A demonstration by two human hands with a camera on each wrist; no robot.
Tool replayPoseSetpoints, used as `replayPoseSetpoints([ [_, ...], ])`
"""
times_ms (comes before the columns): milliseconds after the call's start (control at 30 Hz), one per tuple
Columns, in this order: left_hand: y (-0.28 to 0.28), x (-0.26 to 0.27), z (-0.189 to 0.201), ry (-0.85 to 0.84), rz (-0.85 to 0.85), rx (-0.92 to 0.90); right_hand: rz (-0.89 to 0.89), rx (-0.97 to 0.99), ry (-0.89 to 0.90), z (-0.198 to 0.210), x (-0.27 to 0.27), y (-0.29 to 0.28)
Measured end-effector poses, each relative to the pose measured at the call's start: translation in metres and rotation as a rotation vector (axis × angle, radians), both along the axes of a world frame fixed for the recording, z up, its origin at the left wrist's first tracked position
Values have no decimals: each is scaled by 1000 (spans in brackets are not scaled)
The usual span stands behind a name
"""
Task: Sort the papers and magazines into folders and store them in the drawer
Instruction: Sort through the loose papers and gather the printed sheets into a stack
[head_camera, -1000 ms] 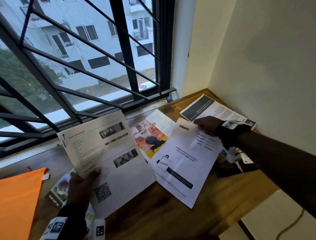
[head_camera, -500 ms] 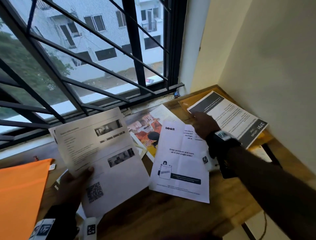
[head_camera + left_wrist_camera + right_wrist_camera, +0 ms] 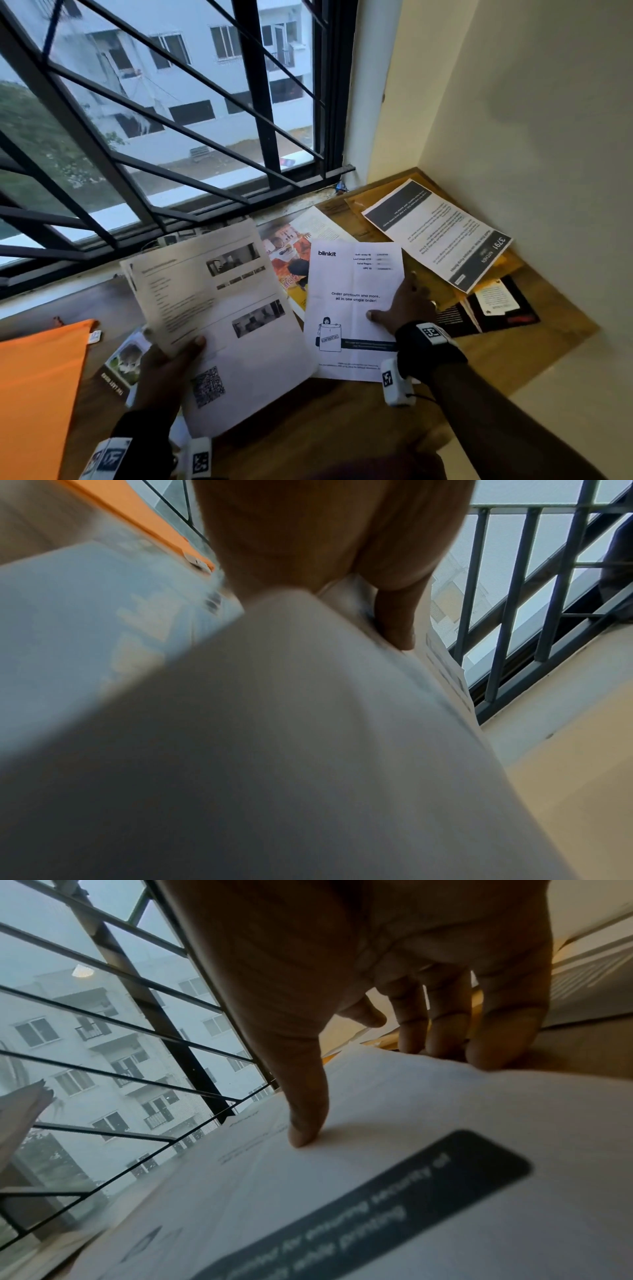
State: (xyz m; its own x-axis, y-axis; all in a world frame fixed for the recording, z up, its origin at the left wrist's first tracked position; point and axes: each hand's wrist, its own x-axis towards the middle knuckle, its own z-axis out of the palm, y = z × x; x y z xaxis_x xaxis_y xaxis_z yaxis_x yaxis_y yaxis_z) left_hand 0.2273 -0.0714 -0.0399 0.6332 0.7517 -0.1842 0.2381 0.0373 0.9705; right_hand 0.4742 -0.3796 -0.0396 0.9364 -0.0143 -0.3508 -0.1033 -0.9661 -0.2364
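Observation:
My left hand point(image 3: 164, 370) grips a printed sheet point(image 3: 222, 318) with photos and a QR code by its lower left edge, lifted above the wooden desk point(image 3: 342, 418); the left wrist view shows a finger point(image 3: 394, 620) against that paper point(image 3: 274, 723). My right hand point(image 3: 407, 305) holds the right edge of a white "blinkit" sheet point(image 3: 349, 308) lying on the desk. The thumb point(image 3: 304, 1123) presses on top of it and the fingers curl behind the raised edge point(image 3: 377, 1150). An orange folder point(image 3: 37, 383) lies at the left.
A colourful magazine point(image 3: 291, 260) sits partly under both sheets. A dark-banded flyer point(image 3: 438, 233) lies on a yellow envelope point(image 3: 376, 195) in the far corner, beside a dark booklet point(image 3: 496, 311). Another magazine point(image 3: 123, 359) is under my left hand. Window bars point(image 3: 171, 120) stand behind; a wall closes the right.
My right hand slid from the top of the blinkit sheet down its right edge, and the sheet turned square to me. The left hand kept its sheet raised.

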Motion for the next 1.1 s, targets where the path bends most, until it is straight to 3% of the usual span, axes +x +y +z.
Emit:
replayPoseSetpoints([
  [300, -7, -9, 6, -48, -2, -94, -59, 95, 9, 5, -3, 1],
  [533, -3, -17, 3, -76, -4, -117, 6, 239, -242, 17, -12, -13],
  [733, 3, -23, -1, -125, 6, -114, -11, 610, -500, 70, -24, -9],
  [867, 9, -24, -6, -138, -27, -127, -6, 781, -471, 88, -35, 6],
  [1100, 11, -30, -9, -160, -44, -210, 296, 828, -243, 61, -73, 73],
])
